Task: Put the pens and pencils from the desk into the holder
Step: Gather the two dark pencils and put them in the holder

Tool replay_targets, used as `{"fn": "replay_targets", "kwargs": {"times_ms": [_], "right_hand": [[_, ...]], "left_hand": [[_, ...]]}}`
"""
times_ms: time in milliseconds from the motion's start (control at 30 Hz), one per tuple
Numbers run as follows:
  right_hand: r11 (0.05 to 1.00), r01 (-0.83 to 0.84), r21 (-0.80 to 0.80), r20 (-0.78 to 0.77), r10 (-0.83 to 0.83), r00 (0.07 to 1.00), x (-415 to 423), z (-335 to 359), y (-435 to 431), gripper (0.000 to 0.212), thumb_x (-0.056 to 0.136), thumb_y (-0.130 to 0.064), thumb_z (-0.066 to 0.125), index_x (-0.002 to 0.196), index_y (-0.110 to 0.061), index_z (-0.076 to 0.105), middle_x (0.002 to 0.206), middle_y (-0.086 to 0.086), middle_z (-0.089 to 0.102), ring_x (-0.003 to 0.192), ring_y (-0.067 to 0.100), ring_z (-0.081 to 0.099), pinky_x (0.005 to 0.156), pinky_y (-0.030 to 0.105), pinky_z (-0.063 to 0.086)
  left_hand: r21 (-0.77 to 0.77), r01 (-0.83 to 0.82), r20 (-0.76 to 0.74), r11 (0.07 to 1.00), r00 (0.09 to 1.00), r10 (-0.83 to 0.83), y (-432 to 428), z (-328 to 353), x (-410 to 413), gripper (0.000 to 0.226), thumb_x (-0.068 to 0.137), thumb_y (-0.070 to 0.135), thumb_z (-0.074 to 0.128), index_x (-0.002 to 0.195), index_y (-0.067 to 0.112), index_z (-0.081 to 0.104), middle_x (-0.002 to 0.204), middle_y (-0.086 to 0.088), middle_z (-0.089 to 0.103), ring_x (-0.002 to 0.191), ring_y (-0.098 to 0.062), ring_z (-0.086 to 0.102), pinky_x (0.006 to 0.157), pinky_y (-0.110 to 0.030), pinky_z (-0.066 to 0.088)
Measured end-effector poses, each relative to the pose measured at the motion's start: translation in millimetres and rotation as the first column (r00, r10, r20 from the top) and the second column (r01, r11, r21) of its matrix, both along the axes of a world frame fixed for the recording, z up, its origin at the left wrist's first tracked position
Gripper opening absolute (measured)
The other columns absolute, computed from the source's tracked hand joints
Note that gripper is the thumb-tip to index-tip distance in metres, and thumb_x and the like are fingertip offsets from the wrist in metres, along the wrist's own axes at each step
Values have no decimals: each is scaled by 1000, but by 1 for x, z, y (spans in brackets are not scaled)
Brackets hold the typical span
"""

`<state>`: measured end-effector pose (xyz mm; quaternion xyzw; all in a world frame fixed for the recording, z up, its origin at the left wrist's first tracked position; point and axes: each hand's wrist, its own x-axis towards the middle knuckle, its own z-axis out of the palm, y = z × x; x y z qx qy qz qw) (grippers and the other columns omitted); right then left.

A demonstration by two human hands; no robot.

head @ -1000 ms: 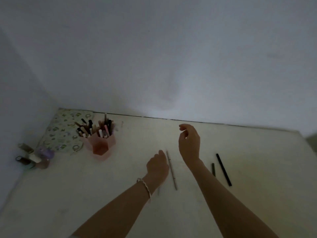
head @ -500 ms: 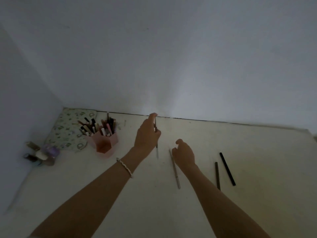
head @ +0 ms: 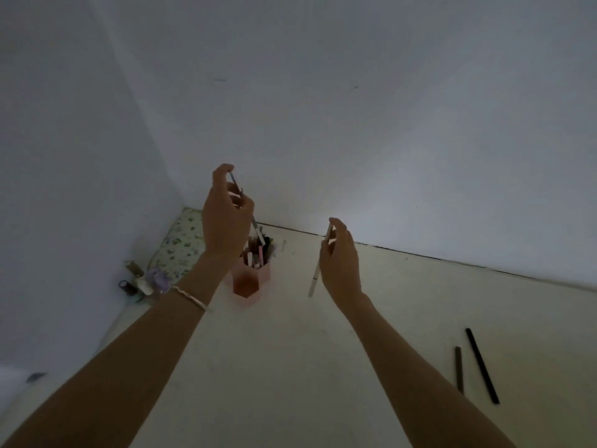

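Note:
A pink hexagonal holder [head: 248, 281] stands at the desk's far left, packed with several pens. My left hand [head: 226, 218] hovers above it, pinching a thin pale pen [head: 256, 228] whose lower tip points down into the holder's mouth. My right hand [head: 339, 266] is raised to the right of the holder and grips a long pale pencil [head: 314, 281] almost upright, its lower end hanging in the air. Two dark pens lie on the desk at the right: a short one [head: 458, 370] and a longer black one [head: 482, 365].
A patterned cloth pad [head: 179, 245] lies in the back left corner. Small bottles and jars [head: 139, 282] cluster beside it near the left wall. The white walls meet the pale desk [head: 290, 367] along its far edge.
My left hand has carried its pen left and up over the holder. My right hand has picked the long pencil off the desk and lifted it. The camera has tilted up and left.

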<state>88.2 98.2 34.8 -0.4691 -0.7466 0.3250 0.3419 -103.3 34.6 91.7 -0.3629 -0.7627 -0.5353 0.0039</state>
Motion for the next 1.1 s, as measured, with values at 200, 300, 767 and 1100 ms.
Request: {"fn": "replay_targets", "kwargs": {"times_ms": [200, 300, 767, 1100], "right_hand": [[994, 7, 109, -187, 14, 982, -18, 9, 1, 38, 98, -14, 47, 130, -32, 38, 90, -3, 58, 74, 8, 56, 67, 9, 43], [989, 33, 142, -265, 6, 964, -23, 15, 1, 40, 97, -12, 50, 129, -32, 38, 90, -3, 57, 79, 7, 56, 71, 7, 44], [946, -222, 235, -38, 237, 971, -73, 4, -21, 30, 98, -12, 50, 125, -21, 44, 99, -1, 61, 89, 14, 58, 81, 28, 52], [945, -138, 297, 124, 105, 987, -31, -2, -15, 49, 86, -11, 51, 135, -11, 49, 139, 8, 50, 131, 23, 42, 112, 35, 29]], "left_hand": [[-296, 102, -113, 950, 984, -140, -5, -36, -2, 40, 92, 8, 53, 127, 25, 44, 96, -2, 66, 79, -19, 65, 70, -37, 55], [-480, 53, -253, 876, 948, -195, -8, -47, -3, 17, 92, 14, 54, 105, 12, 64, 99, -7, 68, 98, -26, 62, 84, -37, 47], [-257, -95, -178, 962, 983, 49, -18, -21, -21, 29, 90, 12, 52, 117, 12, 64, 116, -4, 67, 113, -24, 53, 99, -36, 40], [-173, 0, -205, 985, 978, -36, -6, -12, 25, 30, 87, 8, 54, 115, 13, 63, 112, -2, 67, 108, -21, 55, 95, -36, 45]]}}
